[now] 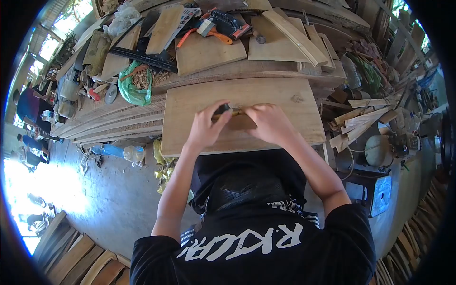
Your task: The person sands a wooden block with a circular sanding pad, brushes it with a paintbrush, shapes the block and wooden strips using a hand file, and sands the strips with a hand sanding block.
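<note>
Both Hands on a Small Tool, Over the Board

My left hand is narrow, thumb and fingers closed on the dark end of a small tool. My right hand curls over its other end, a yellowish strip showing between the two; my fingers hide the pads, so I cannot tell how firmly it presses. The tool sits between my hands, above the middle of the board, and I cannot tell whether its underside touches the wood.

I judge the step in hand to be steadying or working this tool two-handed over the board. The next move, as I see it, calls for an even grip at both ends, wrists level, and fingertips kept clear of any edge beneath, which I cannot see.

Beyond my left hand, off to its left, lie a green bag and a black square. Straight ahead of both hands is an orange-handled brush. Beyond my right hand lies a narrow plank; well out to its right, scraps pile up.
</note>
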Motion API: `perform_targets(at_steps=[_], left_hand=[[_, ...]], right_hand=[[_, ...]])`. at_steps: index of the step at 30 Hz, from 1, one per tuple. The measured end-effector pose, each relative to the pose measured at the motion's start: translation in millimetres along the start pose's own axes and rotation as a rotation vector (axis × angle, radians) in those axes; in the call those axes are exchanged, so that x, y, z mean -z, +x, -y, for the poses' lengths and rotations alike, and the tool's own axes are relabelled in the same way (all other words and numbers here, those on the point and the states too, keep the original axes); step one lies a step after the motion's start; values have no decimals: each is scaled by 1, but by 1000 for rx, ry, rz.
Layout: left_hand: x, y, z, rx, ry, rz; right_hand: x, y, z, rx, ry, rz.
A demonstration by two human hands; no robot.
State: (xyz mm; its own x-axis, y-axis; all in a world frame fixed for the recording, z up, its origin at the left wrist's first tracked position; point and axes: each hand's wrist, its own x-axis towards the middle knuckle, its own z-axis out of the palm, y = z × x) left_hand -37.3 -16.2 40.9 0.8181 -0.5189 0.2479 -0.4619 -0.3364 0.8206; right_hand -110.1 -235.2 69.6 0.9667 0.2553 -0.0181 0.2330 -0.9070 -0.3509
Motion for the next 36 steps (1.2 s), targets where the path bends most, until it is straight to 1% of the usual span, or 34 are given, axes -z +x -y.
perform_targets(at_steps=[1,3,6,8,9,12,15,18,21,22,25,27,30,33,34,36], left_hand=[[-3,-7,4,17,-56,47],[-4,-11,0,-33,-83,65],[0,-15,-1,-101,-56,99],[1,-11,3,-149,-36,99],[1,-10,3,-139,-44,113],[5,-11,-1,-111,-76,149],[7,-10,-6,-110,-83,181],[12,-4,3,-148,34,205],[17,15,15,-110,104,143],[18,26,22,-103,120,57],[27,65,49,-229,445,-241],[33,96,73,-216,365,-337],[45,138,108,-162,504,-380],[48,167,124,-15,619,-344],[46,175,130,-34,746,-383],[37,193,127,-47,895,-404]], right_hand=[[-6,-4,-3,66,2,-56],[-15,-12,-8,193,2,-165],[-13,-17,-1,185,5,-211],[-18,-13,-5,113,11,-155],[-19,-10,-7,74,14,-130],[-13,-2,-14,27,73,34],[-15,2,-17,34,114,129],[-23,-1,-20,76,32,31],[-32,-4,-20,71,-40,-80],[-34,-3,-21,65,-59,-118],[-41,-3,-24,88,-18,-182],[-41,-4,-24,113,6,-202],[-49,-5,-29,166,63,-264],[-55,-6,-31,192,132,-317],[-56,-6,-32,195,154,-328],[-54,-7,-30,184,163,-334]])
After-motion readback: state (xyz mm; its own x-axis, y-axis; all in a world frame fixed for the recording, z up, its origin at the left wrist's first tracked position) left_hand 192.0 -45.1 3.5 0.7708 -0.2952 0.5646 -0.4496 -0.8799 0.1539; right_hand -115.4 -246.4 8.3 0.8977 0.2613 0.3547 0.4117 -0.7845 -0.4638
